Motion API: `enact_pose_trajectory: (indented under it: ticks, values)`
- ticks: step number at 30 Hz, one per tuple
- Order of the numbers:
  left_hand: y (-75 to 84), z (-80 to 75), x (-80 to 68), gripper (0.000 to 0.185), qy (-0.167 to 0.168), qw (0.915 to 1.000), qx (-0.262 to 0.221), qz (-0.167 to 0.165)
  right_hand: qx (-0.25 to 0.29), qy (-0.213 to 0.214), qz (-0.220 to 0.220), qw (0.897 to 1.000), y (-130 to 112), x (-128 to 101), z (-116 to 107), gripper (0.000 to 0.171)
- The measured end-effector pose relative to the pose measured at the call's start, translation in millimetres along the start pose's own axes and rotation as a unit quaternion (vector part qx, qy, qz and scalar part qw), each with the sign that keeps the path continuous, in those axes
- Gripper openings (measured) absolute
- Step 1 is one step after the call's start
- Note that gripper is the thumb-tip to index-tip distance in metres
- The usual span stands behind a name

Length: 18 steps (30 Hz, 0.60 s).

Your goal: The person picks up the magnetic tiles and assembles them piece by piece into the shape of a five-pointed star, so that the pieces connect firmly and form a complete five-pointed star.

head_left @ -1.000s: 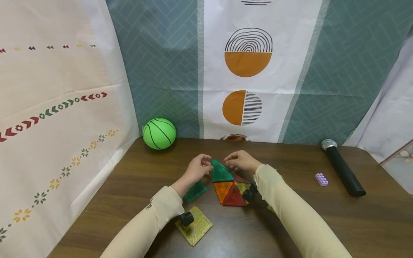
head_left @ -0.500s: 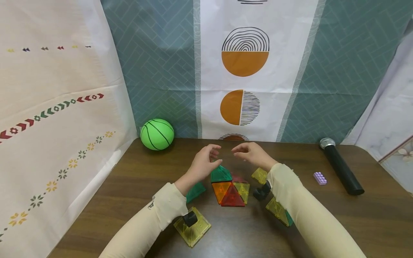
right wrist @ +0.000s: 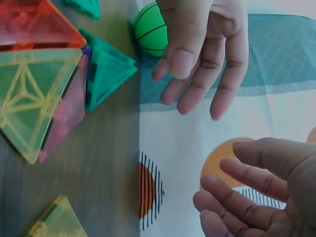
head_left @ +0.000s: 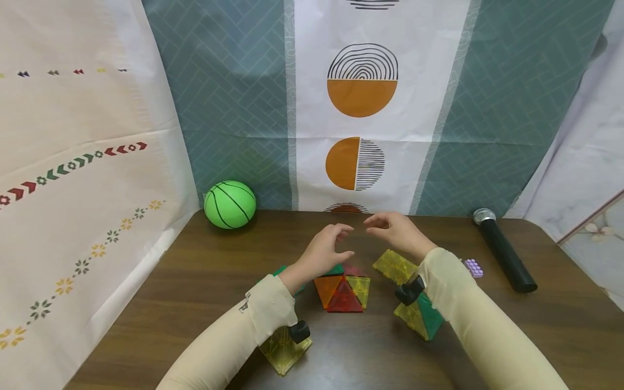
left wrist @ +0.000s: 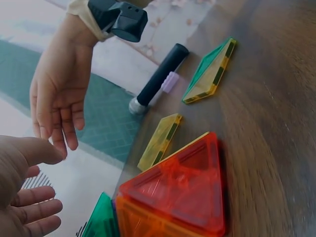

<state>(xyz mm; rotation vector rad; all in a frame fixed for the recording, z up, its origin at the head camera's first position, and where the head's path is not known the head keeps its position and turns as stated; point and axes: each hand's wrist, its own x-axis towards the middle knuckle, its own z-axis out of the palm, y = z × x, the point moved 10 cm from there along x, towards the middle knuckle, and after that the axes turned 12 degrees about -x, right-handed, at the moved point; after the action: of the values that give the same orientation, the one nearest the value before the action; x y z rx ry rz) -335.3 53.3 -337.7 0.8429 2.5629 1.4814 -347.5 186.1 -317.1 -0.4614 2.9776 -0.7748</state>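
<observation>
A cluster of translucent triangle tiles [head_left: 343, 288] lies flat on the brown table [head_left: 195, 281]: orange, red, yellow and green pieces [left wrist: 180, 190] [right wrist: 37, 79]. My left hand [head_left: 327, 247] hovers above its far side, fingers relaxed and holding nothing. My right hand [head_left: 394, 230] hangs just right of it, also empty, palm facing the left hand. In the wrist views both hands [left wrist: 57, 98] [right wrist: 205, 54] show spread fingers above the tiles. A yellow square tile [head_left: 395, 266] lies right of the cluster, and a yellow and green pair [head_left: 420, 317] sits under my right forearm.
A green ball [head_left: 229, 204] rests at the back left by the curtain. A black microphone [head_left: 502, 252] and a small purple brick [head_left: 473, 267] lie at the right. Another yellow square tile [head_left: 281, 351] sits under my left forearm. Patterned cloth hangs behind the table.
Both hands let go of the green triangle, which now lies flat in the cluster, and rose and drifted to the right. The camera view shifted slightly right.
</observation>
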Motion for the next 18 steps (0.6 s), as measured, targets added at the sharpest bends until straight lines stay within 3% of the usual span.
enact_pose_trajectory:
  ticks: [6, 12, 18]
  values:
    - [2.4, 24.2, 7.8, 0.057, -0.048, 0.9980, 0.041, -0.002, -0.041, 0.008, -0.014, 0.999, 5.2, -9.7, -6.3, 0.031]
    - [0.6, 46.0, 14.9, 0.060, -0.082, 0.9921, 0.095, -0.009, -0.051, 0.002, -0.001, 0.999, 16.8, -18.6, -8.0, 0.032]
    - [-5.7, 61.5, 21.3, 0.060, -0.107, 0.9885, 0.102, -0.033, -0.058, -0.017, 0.016, 0.998, 29.2, -23.2, -4.8, 0.034]
